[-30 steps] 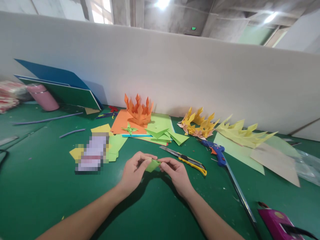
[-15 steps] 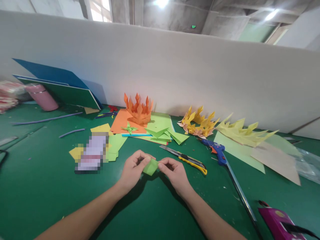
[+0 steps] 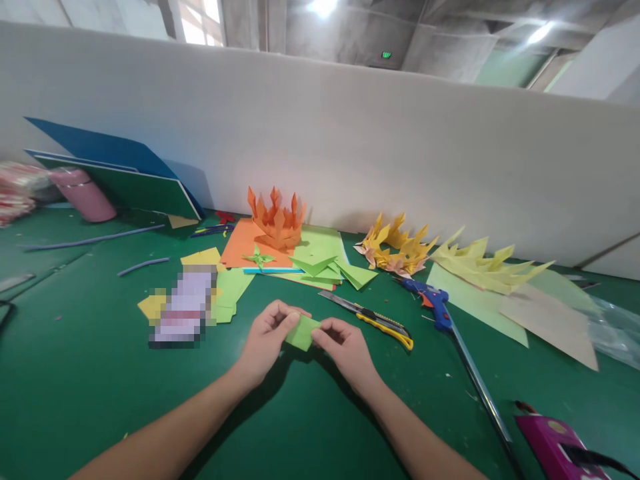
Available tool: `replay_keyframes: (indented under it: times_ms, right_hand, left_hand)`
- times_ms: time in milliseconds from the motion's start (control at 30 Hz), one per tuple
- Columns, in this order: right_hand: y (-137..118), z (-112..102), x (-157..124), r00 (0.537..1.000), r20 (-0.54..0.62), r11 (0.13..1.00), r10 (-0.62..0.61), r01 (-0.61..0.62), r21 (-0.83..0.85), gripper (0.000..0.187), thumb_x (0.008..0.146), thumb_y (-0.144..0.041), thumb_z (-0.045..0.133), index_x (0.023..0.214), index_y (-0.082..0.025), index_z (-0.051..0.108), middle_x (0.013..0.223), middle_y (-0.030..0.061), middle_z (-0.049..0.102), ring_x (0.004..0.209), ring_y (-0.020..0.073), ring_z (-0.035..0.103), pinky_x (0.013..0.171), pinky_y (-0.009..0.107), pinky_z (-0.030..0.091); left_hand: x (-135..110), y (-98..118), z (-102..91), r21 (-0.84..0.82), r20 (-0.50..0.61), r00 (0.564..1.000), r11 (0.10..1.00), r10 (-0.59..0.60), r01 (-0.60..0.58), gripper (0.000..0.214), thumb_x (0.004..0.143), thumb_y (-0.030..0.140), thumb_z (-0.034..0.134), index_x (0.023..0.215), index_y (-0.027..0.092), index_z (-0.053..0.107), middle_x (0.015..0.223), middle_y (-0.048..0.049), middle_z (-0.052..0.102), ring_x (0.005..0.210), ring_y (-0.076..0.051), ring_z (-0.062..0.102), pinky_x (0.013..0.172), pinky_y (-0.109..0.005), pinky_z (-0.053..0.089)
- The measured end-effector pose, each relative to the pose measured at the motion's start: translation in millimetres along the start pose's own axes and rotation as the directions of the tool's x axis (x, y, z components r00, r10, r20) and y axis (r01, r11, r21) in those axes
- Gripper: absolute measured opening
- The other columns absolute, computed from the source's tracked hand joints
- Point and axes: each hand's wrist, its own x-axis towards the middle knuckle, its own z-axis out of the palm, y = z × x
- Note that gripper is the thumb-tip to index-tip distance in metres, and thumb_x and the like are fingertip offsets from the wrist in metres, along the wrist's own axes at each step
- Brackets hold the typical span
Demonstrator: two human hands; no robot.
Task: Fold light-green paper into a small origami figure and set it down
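Between my two hands is a small folded piece of light green paper (image 3: 301, 334), held above the green tabletop. My left hand (image 3: 267, 340) pinches its left side between thumb and fingers. At the right edge, my right hand (image 3: 345, 343) grips it with thumb and forefinger. Just behind my right hand lies a utility knife (image 3: 380, 323) with a yellow handle and its blade out. Beyond the hands, several folded green paper pieces (image 3: 320, 267) rest on stacked sheets. A small green paper star shape (image 3: 259, 257) sits beside them, in front of an orange paper crown (image 3: 278, 223).
To the right stand a golden paper crown (image 3: 395, 247) and a pale yellow one (image 3: 493, 267). A blue glue gun (image 3: 435, 303) with a long glue stick lies near a magenta device (image 3: 555, 447). A blurred-out lilac object (image 3: 185, 303) and a pink bottle (image 3: 84, 195) are at left.
My right hand has shifted slightly left, and its thumb now overlaps the right edge of the green paper. The left hand stays about where it was.
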Motion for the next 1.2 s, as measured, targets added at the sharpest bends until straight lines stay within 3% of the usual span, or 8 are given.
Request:
replay_keyframes:
  times_ms: [333, 567, 667, 867, 1100, 1200]
  right_hand:
    - [1.8, 4.5, -2.5, 0.997, -0.044, 0.996, -0.059, 0.056, -0.067, 0.026, 0.063, -0.039, 0.065, 0.054, -0.019, 0.05, 0.048, -0.0046, 0.052, 0.048, 0.0101, 0.045, 0.052, 0.023, 0.038]
    - [4.6, 2.4, -0.9, 0.987, -0.138, 0.996, -0.079, 0.084, 0.031, 0.026, 0.064, -0.039, 0.068, 0.058, -0.017, 0.056, 0.055, -0.0033, 0.055, 0.053, 0.0104, 0.048, 0.056, 0.024, 0.04]
    - [4.4, 3.8, -1.6, 0.987, -0.121, 0.99, -0.106, 0.116, 0.082, 0.025, 0.064, -0.037, 0.069, 0.057, -0.017, 0.058, 0.06, -0.0021, 0.057, 0.057, 0.0109, 0.05, 0.06, 0.024, 0.043]
    - [5.3, 6.1, -2.4, 0.998, -0.043, 0.988, -0.051, 0.057, 0.144, 0.026, 0.063, -0.04, 0.07, 0.059, -0.018, 0.055, 0.057, -0.003, 0.057, 0.055, 0.0121, 0.053, 0.059, 0.026, 0.045]
    - [3.1, 1.7, -0.6, 0.997, -0.04, 0.997, -0.071, 0.071, -0.017, 0.021, 0.062, -0.037, 0.067, 0.062, -0.018, 0.059, 0.059, -0.002, 0.057, 0.056, 0.012, 0.049, 0.058, 0.025, 0.042]
    - [2.1, 2.8, -0.8, 0.996, -0.053, 0.996, -0.076, 0.074, -0.046, 0.021, 0.062, -0.036, 0.066, 0.059, -0.018, 0.058, 0.055, -0.0033, 0.053, 0.052, 0.0106, 0.045, 0.055, 0.024, 0.039]
  left_hand:
    - [1.9, -3.3, 0.7, 0.072, -0.045, 0.999, 0.997, 0.003, 0.0, 0.033, 0.065, 0.045, 0.069, 0.066, 0.016, 0.053, 0.069, 0.0009, 0.063, 0.058, -0.01, 0.055, 0.055, -0.022, 0.045]
    - [-1.5, -2.8, 9.3, 0.023, 0.07, 0.981, 0.983, -0.182, 0.181, 0.043, 0.046, 0.03, 0.081, 0.078, 0.017, 0.055, 0.068, 0.0027, 0.061, 0.059, -0.011, 0.055, 0.055, -0.022, 0.046]
    - [-4.8, -0.8, 12.1, 0.07, 0.049, 0.978, 0.978, -0.201, 0.197, 0.04, 0.047, 0.026, 0.08, 0.078, 0.015, 0.058, 0.067, 0.0017, 0.063, 0.059, -0.011, 0.056, 0.056, -0.022, 0.044]
    - [-1.9, -2.3, 7.8, 0.18, 0.033, 0.985, 0.97, -0.169, 0.161, 0.026, 0.053, 0.028, 0.073, 0.071, 0.013, 0.061, 0.056, 0.0024, 0.06, 0.05, -0.011, 0.051, 0.052, -0.022, 0.042]
    - [4.0, -10.1, -2.2, 0.319, 0.13, 0.991, 0.948, -0.034, -0.009, 0.019, 0.06, 0.026, 0.068, 0.075, 0.015, 0.07, 0.072, -0.0029, 0.071, 0.066, -0.019, 0.063, 0.065, -0.028, 0.048]
    - [6.1, -10.7, -5.3, 0.403, 0.157, 0.988, 0.913, 0.004, -0.068, 0.018, 0.062, 0.025, 0.066, 0.077, 0.015, 0.071, 0.073, -0.0036, 0.071, 0.067, -0.019, 0.063, 0.064, -0.027, 0.048]
